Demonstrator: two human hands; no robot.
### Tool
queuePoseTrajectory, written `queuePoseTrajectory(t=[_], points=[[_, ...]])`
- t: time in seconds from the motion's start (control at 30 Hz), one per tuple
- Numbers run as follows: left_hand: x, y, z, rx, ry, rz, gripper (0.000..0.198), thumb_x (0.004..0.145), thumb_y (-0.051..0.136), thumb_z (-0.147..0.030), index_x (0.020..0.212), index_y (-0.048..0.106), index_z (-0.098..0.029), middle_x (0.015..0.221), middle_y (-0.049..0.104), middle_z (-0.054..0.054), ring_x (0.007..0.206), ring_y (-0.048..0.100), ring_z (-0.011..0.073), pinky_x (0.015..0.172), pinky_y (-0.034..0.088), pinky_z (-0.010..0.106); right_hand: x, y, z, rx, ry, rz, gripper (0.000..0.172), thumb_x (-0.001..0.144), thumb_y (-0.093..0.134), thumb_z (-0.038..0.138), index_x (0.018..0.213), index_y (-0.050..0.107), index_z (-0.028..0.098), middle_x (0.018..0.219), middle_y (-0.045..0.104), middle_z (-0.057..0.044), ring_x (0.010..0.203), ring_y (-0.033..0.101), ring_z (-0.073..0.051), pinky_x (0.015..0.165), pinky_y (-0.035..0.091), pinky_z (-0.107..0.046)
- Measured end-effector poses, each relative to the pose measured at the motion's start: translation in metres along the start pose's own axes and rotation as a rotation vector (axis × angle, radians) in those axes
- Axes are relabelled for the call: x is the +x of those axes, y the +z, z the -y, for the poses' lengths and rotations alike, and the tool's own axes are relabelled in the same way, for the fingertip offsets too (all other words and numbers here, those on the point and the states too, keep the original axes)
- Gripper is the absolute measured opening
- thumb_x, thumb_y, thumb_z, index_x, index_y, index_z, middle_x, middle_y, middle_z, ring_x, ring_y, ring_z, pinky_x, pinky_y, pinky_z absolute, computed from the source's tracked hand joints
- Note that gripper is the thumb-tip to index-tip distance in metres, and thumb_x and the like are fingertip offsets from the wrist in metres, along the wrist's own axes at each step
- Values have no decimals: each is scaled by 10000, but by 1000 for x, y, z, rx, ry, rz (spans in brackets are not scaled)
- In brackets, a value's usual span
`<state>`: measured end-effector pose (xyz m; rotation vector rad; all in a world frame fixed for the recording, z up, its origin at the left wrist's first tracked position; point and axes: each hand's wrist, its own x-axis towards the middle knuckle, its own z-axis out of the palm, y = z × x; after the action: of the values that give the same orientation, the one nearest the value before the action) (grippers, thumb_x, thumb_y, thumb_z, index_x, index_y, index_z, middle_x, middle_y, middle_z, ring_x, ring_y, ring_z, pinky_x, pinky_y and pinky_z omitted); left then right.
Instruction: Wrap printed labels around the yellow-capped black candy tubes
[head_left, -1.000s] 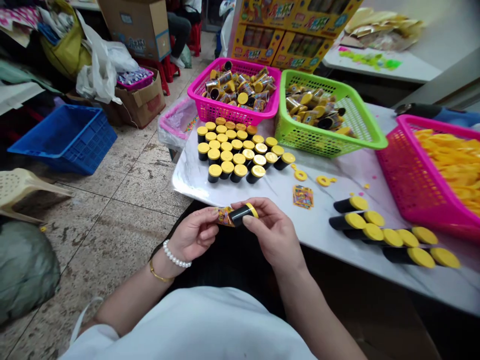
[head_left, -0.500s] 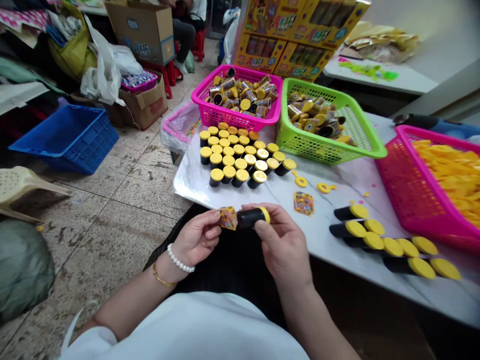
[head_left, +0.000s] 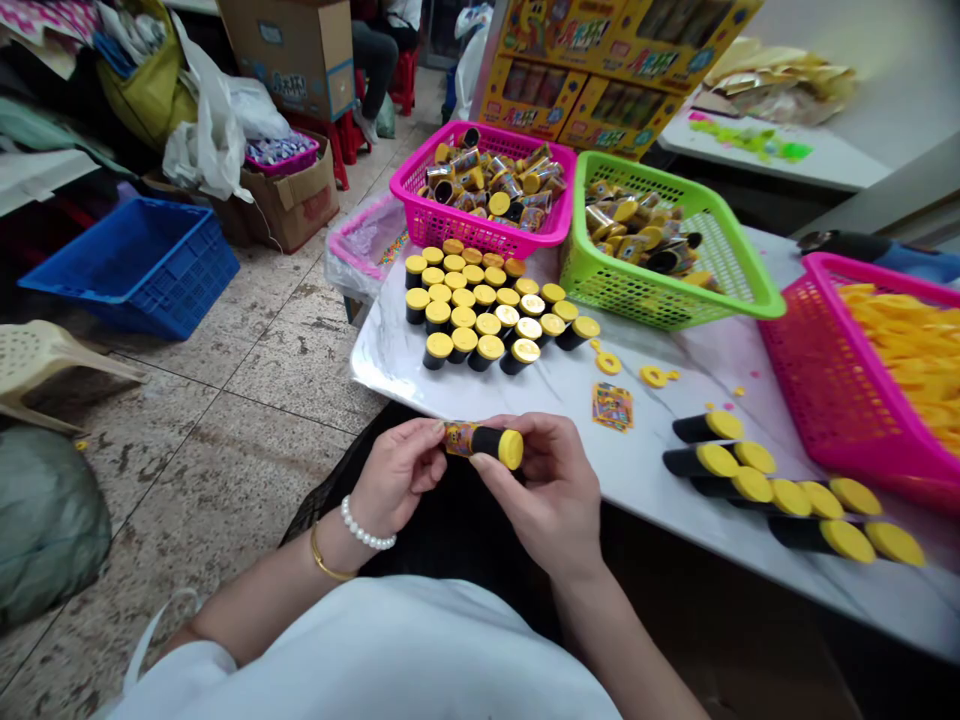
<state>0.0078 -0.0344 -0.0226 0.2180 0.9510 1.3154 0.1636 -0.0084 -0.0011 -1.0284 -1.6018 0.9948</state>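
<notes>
At the left of the frame, we observe a stained, speckled floor (head_left: 270, 350) divided by dark joints. A beige plastic stool (head_left: 45, 350) stands at the left edge. At upper right, we locate a pale wall (head_left: 907, 75) behind a white side table (head_left: 832, 168).

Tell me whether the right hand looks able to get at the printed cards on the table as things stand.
Probably yes: the printed cards lie near the right hand, with only tabletop showing between them. But that hand holds the black tube, so it would likely have to let go first.
</notes>
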Motion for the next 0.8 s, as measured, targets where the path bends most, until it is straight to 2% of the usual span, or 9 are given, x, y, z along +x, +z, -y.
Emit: queuePoseTrajectory(t=[0.1,0.2,0.27,0.37,0.43,0.53,0.67,0.73,0.8], points=[[-6,-4,-3,134,161,-4,424,677,877,-425,937,717,-131,684,634,5,575,552,76,442,362,140,1,-2,1,88,-36,-16,336,771,822,232,1021,600,260,995,701,-32,908,719,-183,782,635,-305],[-9,-10,-5,209,96,207,498,667,889,-451,1003,727,-121,837,697,60,693,629,127,568,513,215,0,-5,-1,94,-68,73,320,779,811,206,1049,649,263,994,652,-35,880,687,-174,731,624,-286],[-8,-14,-6,219,44,268,447,694,878,-430,975,733,-113,815,692,53,666,619,116,583,516,223,-2,-8,-2,27,-76,155,312,805,779,189,1094,685,259,1037,613,-52,872,668,-169,700,616,-283],[-5,-15,-4,255,61,227,377,684,895,-336,950,734,-123,774,689,25,638,601,96,572,489,205,-5,-14,-5,-121,-105,225,326,861,706,156,1168,702,266,1071,602,-65,837,661,-155,715,615,-305],[-4,-12,-4,306,59,236,364,652,914,-284,925,734,-125,820,717,37,686,628,107,638,517,225,-7,-17,-6,-212,-180,239,345,871,690,139,1186,701,278,1037,625,-54,811,664,-150,740,618,-322],[-1,-9,-5,344,39,300,398,655,910,-279,984,741,-132,895,738,63,763,666,135,706,546,254,-7,-23,-6,-325,-319,206,377,863,691,127,1205,696,285,1039,653,-63,871,685,-182,776,626,-356],[2,-12,-7,338,15,328,502,719,863,-353,1154,708,-156,924,722,74,703,677,148,592,544,245,-4,-27,-10,-392,-420,156,402,866,668,99,1218,690,292,1077,691,-81,949,706,-212,829,634,-388],[2,-13,-9,373,42,305,414,730,853,-331,1077,721,-147,889,722,64,662,661,130,576,530,231,-6,-27,-13,-382,-434,150,417,844,683,85,1213,685,278,1049,729,-74,936,721,-213,843,636,-390],[0,-11,-11,414,119,281,327,712,860,-266,986,729,-145,860,724,50,691,658,123,625,532,225,-9,-23,-17,-331,-338,125,358,829,708,107,1155,699,255,995,759,-63,873,738,-205,814,646,-379]])
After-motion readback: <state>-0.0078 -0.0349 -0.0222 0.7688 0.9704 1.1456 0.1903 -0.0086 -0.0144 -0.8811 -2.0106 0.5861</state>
